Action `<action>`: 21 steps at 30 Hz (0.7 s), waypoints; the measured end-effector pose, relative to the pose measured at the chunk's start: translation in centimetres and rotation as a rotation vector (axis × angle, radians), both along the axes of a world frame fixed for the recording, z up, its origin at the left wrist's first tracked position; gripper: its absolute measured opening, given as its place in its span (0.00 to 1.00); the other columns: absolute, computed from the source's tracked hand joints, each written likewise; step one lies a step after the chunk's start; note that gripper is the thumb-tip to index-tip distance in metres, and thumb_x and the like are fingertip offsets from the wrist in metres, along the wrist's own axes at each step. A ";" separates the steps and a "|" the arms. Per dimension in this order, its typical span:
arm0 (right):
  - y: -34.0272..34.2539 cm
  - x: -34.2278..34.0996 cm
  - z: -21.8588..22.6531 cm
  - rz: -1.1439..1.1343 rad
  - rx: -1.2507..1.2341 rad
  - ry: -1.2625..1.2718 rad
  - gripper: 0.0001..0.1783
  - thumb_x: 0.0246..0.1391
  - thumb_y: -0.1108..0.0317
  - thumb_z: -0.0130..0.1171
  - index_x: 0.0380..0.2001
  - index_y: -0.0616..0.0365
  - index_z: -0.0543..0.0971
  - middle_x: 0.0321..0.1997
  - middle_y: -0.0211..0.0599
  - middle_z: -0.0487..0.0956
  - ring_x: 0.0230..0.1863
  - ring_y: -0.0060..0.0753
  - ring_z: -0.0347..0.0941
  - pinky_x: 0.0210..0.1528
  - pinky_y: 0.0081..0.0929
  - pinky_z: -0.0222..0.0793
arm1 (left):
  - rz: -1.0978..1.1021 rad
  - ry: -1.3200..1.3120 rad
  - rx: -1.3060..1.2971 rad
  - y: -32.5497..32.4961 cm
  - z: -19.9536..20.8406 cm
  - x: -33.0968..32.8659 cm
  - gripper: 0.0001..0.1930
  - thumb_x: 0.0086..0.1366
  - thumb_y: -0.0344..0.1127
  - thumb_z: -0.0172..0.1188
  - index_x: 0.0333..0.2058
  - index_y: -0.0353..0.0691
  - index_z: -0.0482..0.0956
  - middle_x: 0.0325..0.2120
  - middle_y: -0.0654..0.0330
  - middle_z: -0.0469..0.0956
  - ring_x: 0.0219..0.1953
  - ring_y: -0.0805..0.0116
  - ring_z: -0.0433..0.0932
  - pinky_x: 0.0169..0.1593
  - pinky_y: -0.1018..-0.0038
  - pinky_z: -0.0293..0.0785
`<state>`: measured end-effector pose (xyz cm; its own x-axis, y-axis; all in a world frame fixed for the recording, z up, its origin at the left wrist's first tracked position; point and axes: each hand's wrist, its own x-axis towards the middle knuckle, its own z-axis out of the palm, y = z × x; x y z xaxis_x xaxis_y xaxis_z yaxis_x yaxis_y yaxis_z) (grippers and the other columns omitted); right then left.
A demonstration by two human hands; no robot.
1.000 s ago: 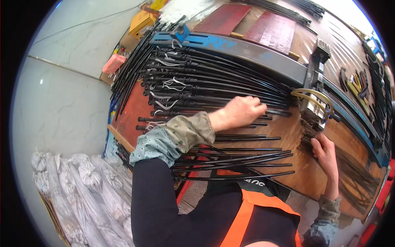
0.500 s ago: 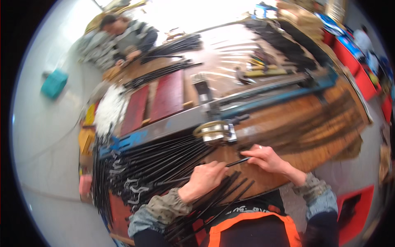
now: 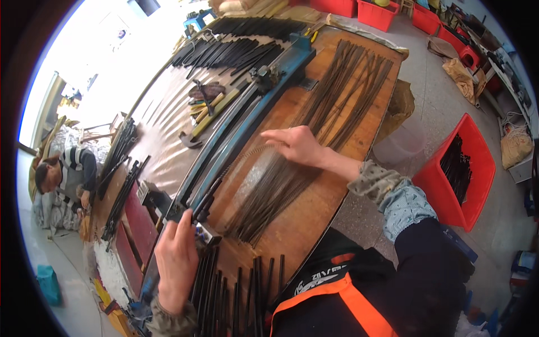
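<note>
Right hand (image 3: 303, 149), centre of the frame: my fingers (image 3: 279, 135) are pinching nearly together, gripping one end of a thin coiled strand (image 3: 245, 153).

Strand: running down and left from my grip toward a clamp (image 3: 206, 235) on the blue rail (image 3: 251, 124); its far end is blending into dark fittings, leaving me unable to tell where it is finishing.

Left hand (image 3: 177, 264), lower left of centre: resting at the clamp, its back hiding the palm; its fingers are bending, but I cannot tell how far they are opening or what they are holding.

Worktop (image 3: 306, 230): bearing bundled brown strands (image 3: 348, 84), the nearer lengths blurring.

Black rods (image 3: 238, 297), lower centre: lying side by side, the lower edge cutting them off.

Red bin (image 3: 477, 196), right: containing dark pieces, too small for sorting by eye.

Another person (image 3: 70, 177), far left: leaning forward, glare washing out the surroundings above.
</note>
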<state>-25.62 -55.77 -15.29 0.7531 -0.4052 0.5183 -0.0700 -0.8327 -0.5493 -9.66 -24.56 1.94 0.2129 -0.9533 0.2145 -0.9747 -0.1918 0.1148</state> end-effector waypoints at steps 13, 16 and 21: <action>-7.2 0.8 0.9 0.110 -0.267 -0.178 0.23 0.52 0.60 0.69 0.51 0.51 0.80 0.33 0.39 0.83 0.30 0.33 0.80 0.35 0.31 0.78 | -0.191 0.023 0.051 -9.3 -4.5 1.6 0.22 0.61 0.27 0.58 0.55 0.37 0.70 0.32 0.51 0.77 0.37 0.51 0.79 0.38 0.59 0.76; -5.5 2.0 1.1 -0.113 -0.232 -0.136 0.28 0.52 0.59 0.67 0.56 0.50 0.76 0.32 0.38 0.82 0.30 0.38 0.78 0.36 0.35 0.76 | -0.079 -0.034 0.077 -7.2 -4.2 3.4 0.12 0.64 0.27 0.57 0.46 0.36 0.72 0.32 0.49 0.77 0.36 0.47 0.79 0.37 0.58 0.75; 2.7 3.7 5.1 0.136 -0.066 -0.557 0.38 0.52 0.59 0.67 0.66 0.53 0.67 0.33 0.30 0.80 0.36 0.32 0.74 0.45 0.31 0.73 | -0.051 0.048 -0.071 -5.1 -2.8 3.6 0.13 0.65 0.25 0.55 0.48 0.36 0.74 0.29 0.46 0.74 0.32 0.43 0.76 0.34 0.55 0.72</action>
